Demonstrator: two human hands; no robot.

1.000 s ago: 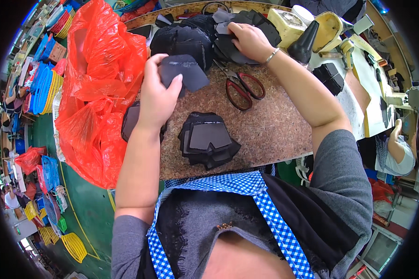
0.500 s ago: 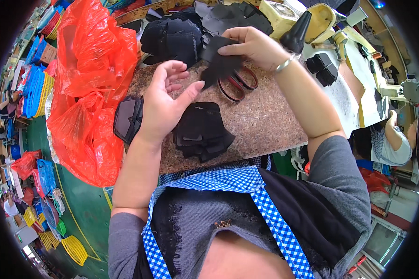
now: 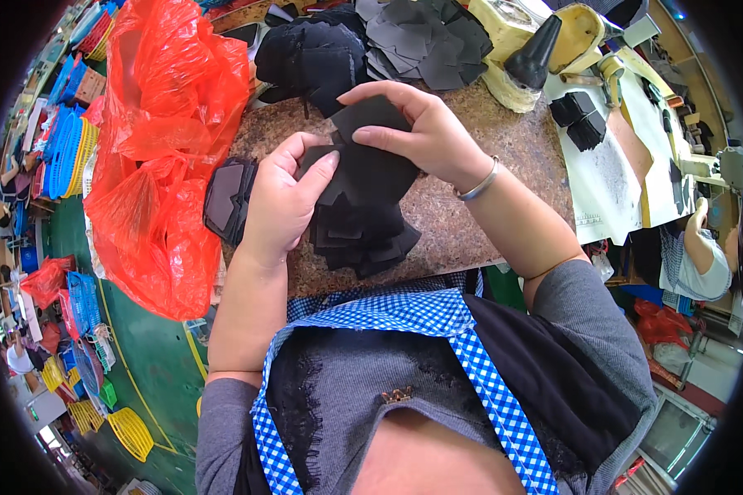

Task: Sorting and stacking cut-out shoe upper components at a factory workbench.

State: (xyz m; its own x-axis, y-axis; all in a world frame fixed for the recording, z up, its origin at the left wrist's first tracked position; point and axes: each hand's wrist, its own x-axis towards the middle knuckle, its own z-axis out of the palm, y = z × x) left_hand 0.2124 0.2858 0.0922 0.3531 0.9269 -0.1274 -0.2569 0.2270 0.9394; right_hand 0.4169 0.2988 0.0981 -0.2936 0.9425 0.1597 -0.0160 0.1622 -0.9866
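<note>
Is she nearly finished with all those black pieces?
Not nearly, it seems. A stack of black pieces already lies under her hands, and another stack sits beside the red bag. Her left hand and right hand hold one black piece together. A big loose heap waits at the back.

A workshop: cut black pieces (image 3: 425, 37) heaped by a sewing machine (image 3: 545, 49).

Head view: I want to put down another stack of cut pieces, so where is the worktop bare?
Bare worktop shows right of the right hand, up to the cream machine, and along the near edge beside the black stack. Crowded: the far side with grey pieces, and the left by the red bag.
</note>
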